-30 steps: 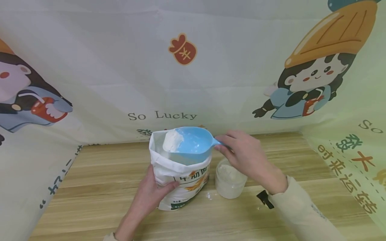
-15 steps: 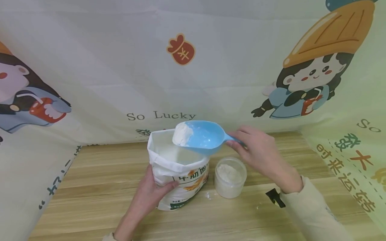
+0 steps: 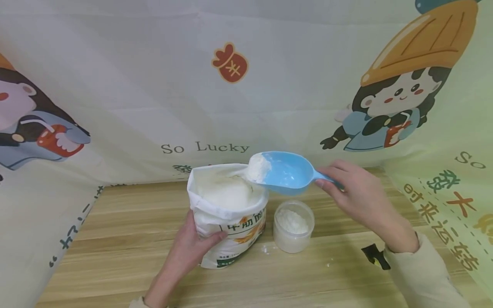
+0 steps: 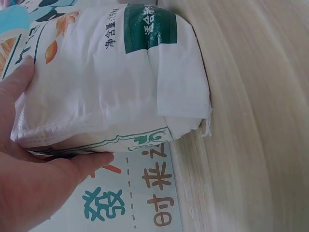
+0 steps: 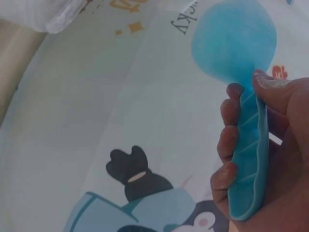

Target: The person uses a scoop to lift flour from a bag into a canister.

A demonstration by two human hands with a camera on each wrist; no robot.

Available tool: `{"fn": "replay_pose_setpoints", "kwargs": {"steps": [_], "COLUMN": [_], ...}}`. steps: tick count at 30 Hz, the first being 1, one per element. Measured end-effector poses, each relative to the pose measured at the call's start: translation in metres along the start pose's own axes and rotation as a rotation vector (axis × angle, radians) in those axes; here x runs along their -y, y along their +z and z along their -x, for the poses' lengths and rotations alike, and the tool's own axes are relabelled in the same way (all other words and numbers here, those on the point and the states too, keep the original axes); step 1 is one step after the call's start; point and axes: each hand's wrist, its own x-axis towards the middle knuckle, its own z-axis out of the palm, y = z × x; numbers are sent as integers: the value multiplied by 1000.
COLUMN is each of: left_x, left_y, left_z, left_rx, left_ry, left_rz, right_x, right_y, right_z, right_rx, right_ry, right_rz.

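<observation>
My right hand (image 3: 358, 194) grips the handle of a blue scoop (image 3: 290, 171); in the right wrist view the fingers wrap round its ribbed handle (image 5: 248, 159). White flour (image 3: 259, 168) lies at the scoop's front end, held over the right rim of an open white flour bag (image 3: 231, 229). Around the bag's lower left side my left hand (image 3: 192, 244) holds it, thumb on the front and fingers behind. The bag stands on the table, and pale flour shows inside. Just right of it is a clear round jar (image 3: 293, 239) with flour in it.
A black clip-like thing (image 3: 375, 256) lies by the right sleeve. Small white specks of flour (image 3: 265, 249) dot the wooden table (image 3: 127, 239). Printed cloth (image 3: 154, 85) walls in the back and both sides.
My right hand has moved right, drawing the scoop with its flour out of the bag's mouth to above its right rim. The left hand and the bag stay about where they were.
</observation>
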Motion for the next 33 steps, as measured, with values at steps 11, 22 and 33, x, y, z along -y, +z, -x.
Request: {"fn": "replay_pose_setpoints", "kwargs": {"steps": [11,22,33], "left_x": [0,0,1], "left_y": [-1,0,-1], "left_z": [0,0,0], "left_rx": [4,4,0], "left_ry": [-24,-28,-39], "left_rz": [-21,-17,-28], "right_x": [-21,-41,-49], "right_y": [-9,-12,-15], "right_z": [30,57,70], "right_rx": [19,30,49], "right_ry": [41,13,-56], "right_rz": [43,112,217]}}
